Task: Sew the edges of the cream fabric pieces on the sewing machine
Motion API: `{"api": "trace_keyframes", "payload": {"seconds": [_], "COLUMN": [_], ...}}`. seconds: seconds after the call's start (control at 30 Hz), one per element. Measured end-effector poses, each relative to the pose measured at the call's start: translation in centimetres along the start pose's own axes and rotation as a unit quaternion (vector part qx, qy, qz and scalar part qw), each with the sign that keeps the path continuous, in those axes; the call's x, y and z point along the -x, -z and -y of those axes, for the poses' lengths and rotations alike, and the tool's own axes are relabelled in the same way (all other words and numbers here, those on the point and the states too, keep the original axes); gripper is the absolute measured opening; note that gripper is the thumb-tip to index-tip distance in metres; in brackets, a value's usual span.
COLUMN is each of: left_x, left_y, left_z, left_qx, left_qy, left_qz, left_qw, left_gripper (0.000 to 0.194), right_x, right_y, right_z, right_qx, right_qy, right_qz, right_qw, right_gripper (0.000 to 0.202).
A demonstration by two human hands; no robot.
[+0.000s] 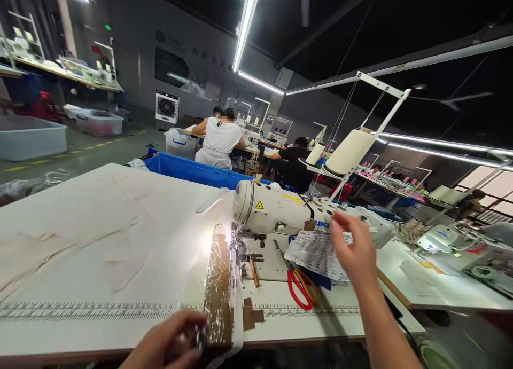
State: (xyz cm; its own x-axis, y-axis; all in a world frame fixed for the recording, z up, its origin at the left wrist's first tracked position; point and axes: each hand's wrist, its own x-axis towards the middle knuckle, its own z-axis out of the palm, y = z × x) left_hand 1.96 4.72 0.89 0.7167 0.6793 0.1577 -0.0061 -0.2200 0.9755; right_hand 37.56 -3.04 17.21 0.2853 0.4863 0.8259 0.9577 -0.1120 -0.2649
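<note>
My left hand (170, 339) is at the front edge of the white table, its fingers closed around a small, shiny dark object (200, 337), blurred. Raised in front of the sewing machine (276, 206), my right hand (356, 246) has its thumb and fingers apart, with nothing seen between them. Below the machine head, red-handled scissors (298, 291) lie beside a printed paper sheet (315, 254). A wooden-handled tool (254, 272) rests near the lit needle area. A brown strip (219, 299) runs from there toward the front edge, with a white band (238, 315) alongside.
A ruler scale (100, 310) runs along the white tabletop (160, 225). Behind it is a blue bin (180, 169). Large thread cones (350, 151) stand above the machine. Two people (220, 142) (296, 163) sit at machines beyond. Another machine (444, 238) stands at right.
</note>
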Motion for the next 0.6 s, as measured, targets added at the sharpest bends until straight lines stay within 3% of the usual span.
{"api": "trace_keyframes", "payload": {"seconds": [0.07, 0.13, 0.2, 0.27, 0.37, 0.47, 0.6], "left_x": [-1.9, -3.4, -4.2, -4.4, -4.2, -4.0, -4.0], "left_y": [0.8, 1.3, 1.6, 1.7, 1.9, 2.2, 3.1], "left_z": [0.4, 0.8, 1.2, 1.3, 1.1, 0.8, 0.3], "left_qx": [-0.038, -0.226, -0.362, -0.417, -0.390, -0.300, -0.109], "left_qy": [-0.010, -0.071, -0.102, -0.120, -0.120, -0.095, -0.024], "left_qz": [-0.052, -0.114, -0.124, -0.124, -0.165, -0.211, -0.270], "left_qw": [0.998, 0.965, 0.918, 0.893, 0.898, 0.926, 0.956], "left_gripper": [0.034, 0.033, 0.030, 0.028, 0.027, 0.027, 0.033], "right_x": [-4.1, -6.8, -8.3, -8.9, -8.9, -8.9, -8.9], "right_y": [-0.5, -1.8, -2.8, -3.1, -2.9, -2.9, -2.1], "right_z": [-2.0, -3.6, -4.4, -4.7, -4.7, -4.6, -3.7], "right_qx": [0.027, 0.037, 0.039, 0.040, 0.028, -0.003, -0.069], "right_qy": [0.025, 0.040, 0.051, 0.054, 0.040, 0.007, -0.063], "right_qz": [0.038, 0.087, 0.138, 0.172, 0.187, 0.167, 0.035], "right_qw": [0.999, 0.995, 0.988, 0.983, 0.981, 0.986, 0.995], "right_gripper": [0.053, 0.065, 0.070, 0.071, 0.068, 0.062, 0.053]}}
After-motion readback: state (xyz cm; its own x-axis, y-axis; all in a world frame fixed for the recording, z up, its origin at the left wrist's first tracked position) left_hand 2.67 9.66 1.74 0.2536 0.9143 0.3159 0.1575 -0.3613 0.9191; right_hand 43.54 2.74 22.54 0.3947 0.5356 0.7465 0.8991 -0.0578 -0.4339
